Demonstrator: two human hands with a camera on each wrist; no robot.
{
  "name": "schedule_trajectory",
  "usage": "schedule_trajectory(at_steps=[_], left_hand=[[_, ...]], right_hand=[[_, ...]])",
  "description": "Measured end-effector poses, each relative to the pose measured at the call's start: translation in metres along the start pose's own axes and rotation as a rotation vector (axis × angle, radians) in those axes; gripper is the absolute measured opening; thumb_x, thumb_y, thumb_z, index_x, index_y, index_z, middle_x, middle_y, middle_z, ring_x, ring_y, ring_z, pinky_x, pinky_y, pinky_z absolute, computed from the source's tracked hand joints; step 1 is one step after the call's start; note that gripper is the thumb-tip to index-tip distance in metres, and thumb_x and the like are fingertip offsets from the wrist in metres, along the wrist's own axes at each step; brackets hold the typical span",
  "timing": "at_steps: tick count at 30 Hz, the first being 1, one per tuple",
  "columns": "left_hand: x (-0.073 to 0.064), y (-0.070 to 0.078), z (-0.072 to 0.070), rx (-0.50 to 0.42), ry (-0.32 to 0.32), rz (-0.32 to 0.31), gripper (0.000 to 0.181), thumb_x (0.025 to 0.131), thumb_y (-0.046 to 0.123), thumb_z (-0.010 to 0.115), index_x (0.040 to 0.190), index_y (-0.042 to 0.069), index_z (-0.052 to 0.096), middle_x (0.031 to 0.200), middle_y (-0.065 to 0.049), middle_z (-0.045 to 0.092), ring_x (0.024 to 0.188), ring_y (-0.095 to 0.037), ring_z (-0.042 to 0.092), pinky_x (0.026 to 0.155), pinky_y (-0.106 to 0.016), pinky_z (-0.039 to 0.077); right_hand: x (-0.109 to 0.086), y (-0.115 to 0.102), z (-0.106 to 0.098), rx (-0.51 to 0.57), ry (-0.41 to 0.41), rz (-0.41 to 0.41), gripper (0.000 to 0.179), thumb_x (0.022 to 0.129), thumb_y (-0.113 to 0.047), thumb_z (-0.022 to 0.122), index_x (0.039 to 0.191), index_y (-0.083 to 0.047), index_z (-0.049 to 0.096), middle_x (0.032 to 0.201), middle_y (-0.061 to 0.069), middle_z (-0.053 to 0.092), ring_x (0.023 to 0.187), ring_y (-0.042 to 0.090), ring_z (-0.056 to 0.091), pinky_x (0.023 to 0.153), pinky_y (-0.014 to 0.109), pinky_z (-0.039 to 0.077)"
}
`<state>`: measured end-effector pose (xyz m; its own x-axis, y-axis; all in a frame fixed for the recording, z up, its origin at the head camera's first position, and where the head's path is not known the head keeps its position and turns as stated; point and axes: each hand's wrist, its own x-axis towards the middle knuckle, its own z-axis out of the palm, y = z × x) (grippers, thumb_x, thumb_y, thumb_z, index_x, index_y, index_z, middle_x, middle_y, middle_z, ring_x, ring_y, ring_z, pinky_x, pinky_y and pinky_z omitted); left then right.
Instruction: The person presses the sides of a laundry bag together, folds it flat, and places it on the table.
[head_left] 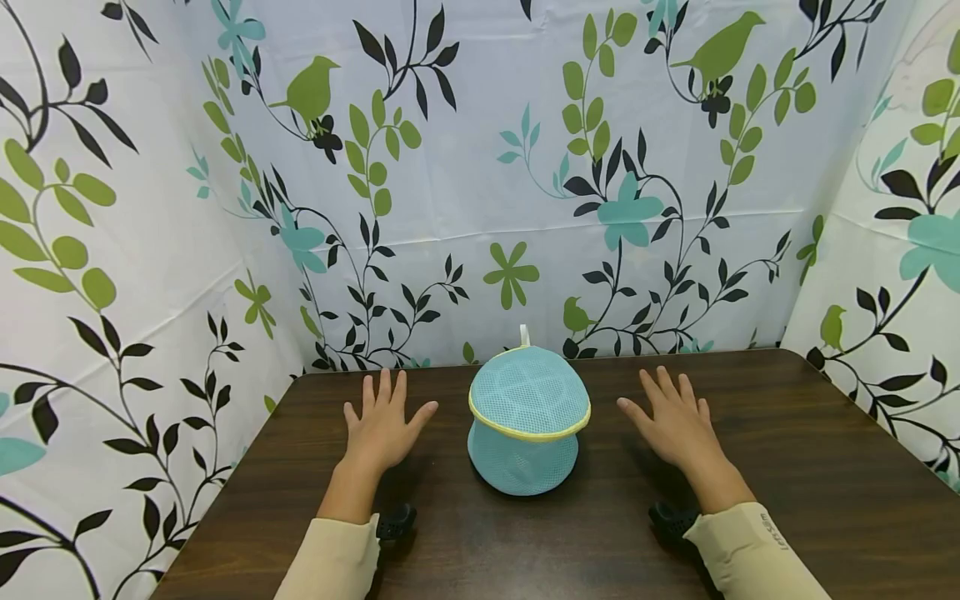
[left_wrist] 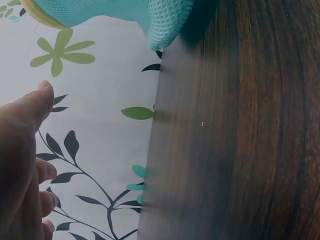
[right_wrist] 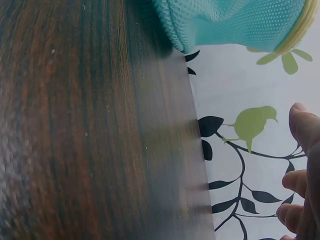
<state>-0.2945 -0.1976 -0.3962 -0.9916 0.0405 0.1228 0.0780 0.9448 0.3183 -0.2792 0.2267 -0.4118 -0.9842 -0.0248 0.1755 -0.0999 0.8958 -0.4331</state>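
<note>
A light blue mesh bag [head_left: 525, 462] with yellow trim and a small white loop on top stands on the dark wooden table, between the two hands. Its round top leans toward the camera. On its left side, the left hand [head_left: 381, 429] is held palm down with fingers spread, apart from the bag. The right hand [head_left: 675, 425] mirrors it on the other side, fingers spread and holding nothing. Both wrist views show part of the mesh bag [left_wrist: 167, 20] at the top, with the thumb and fingertips of each hand at the outer edge.
The brown wood-grain table [head_left: 510, 550] ends at a straight far edge. Behind it and on both sides hangs a white curtain [head_left: 465, 183] printed with leaves, birds and flowers. A black wrist strap [head_left: 396, 522] shows under the left sleeve, another [head_left: 670, 518] at the right.
</note>
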Motion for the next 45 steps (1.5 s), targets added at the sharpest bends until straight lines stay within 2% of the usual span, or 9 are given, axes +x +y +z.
schedule_trajectory(at_steps=[5,10,19,24,28,34,39,45], left_hand=[[0.001,0.000,0.000,-0.010,0.002,0.008,0.093,0.093,0.076,0.030,0.160,0.016,0.008,0.166,-0.015,-0.004,0.150,-0.040,-0.011,0.109,-0.075,-0.006],[0.001,0.003,-0.001,-0.071,0.001,0.036,0.093,0.093,0.077,0.028,0.160,0.016,0.009,0.166,-0.013,-0.003,0.151,-0.039,-0.010,0.109,-0.076,-0.003],[-0.001,0.024,-0.003,-0.349,-0.001,0.134,0.078,0.100,0.063,0.033,0.159,0.015,0.016,0.166,-0.013,0.008,0.152,-0.035,0.000,0.114,-0.070,0.006],[-0.006,0.038,-0.003,-0.491,-0.025,0.165,0.073,0.101,0.062,0.035,0.159,0.020,0.018,0.166,-0.006,0.012,0.153,-0.029,0.007,0.118,-0.062,0.013],[-0.011,0.049,-0.004,-0.560,-0.019,0.183,0.070,0.100,0.061,0.036,0.158,0.023,0.023,0.164,-0.006,0.021,0.150,-0.031,0.020,0.117,-0.060,0.021],[-0.017,0.062,-0.004,-0.625,-0.023,0.213,0.062,0.102,0.057,0.039,0.156,0.030,0.028,0.159,-0.003,0.033,0.147,-0.031,0.029,0.114,-0.061,0.027],[-0.018,0.066,-0.001,-0.643,-0.038,0.237,0.059,0.101,0.057,0.040,0.154,0.032,0.033,0.153,-0.003,0.044,0.145,-0.031,0.033,0.112,-0.062,0.029],[-0.019,0.067,0.002,-0.651,-0.060,0.237,0.058,0.099,0.059,0.043,0.152,0.036,0.036,0.153,-0.001,0.043,0.145,-0.030,0.034,0.111,-0.062,0.031]], right_hand=[[0.001,-0.001,0.001,0.006,-0.002,-0.002,0.087,0.097,-0.067,0.036,0.157,-0.006,0.022,0.161,0.028,0.011,0.145,0.055,-0.001,0.109,0.076,0.001],[0.003,-0.003,0.002,0.048,0.001,-0.025,0.085,0.098,-0.066,0.035,0.157,-0.006,0.023,0.161,0.028,0.012,0.145,0.055,0.001,0.109,0.076,0.004],[0.003,-0.017,0.000,0.264,-0.014,-0.128,0.073,0.103,-0.052,0.037,0.155,-0.002,0.025,0.159,0.029,0.018,0.144,0.056,0.008,0.110,0.073,0.011],[0.001,-0.029,0.000,0.329,-0.034,-0.155,0.069,0.104,-0.053,0.035,0.157,-0.010,0.023,0.160,0.024,0.022,0.146,0.051,0.013,0.111,0.072,0.014],[-0.003,-0.040,0.000,0.346,-0.053,-0.163,0.067,0.104,-0.054,0.032,0.158,-0.017,0.021,0.161,0.018,0.024,0.145,0.047,0.023,0.110,0.071,0.022],[-0.007,-0.052,0.003,0.373,-0.078,-0.180,0.063,0.103,-0.056,0.033,0.158,-0.026,0.025,0.159,0.013,0.032,0.143,0.044,0.032,0.108,0.070,0.028],[-0.008,-0.057,0.006,0.379,-0.081,-0.221,0.063,0.103,-0.054,0.036,0.156,-0.021,0.029,0.157,0.014,0.037,0.142,0.043,0.035,0.109,0.068,0.029],[-0.008,-0.060,0.009,0.372,-0.076,-0.253,0.062,0.104,-0.052,0.037,0.155,-0.017,0.033,0.156,0.015,0.037,0.142,0.042,0.035,0.110,0.066,0.029]])
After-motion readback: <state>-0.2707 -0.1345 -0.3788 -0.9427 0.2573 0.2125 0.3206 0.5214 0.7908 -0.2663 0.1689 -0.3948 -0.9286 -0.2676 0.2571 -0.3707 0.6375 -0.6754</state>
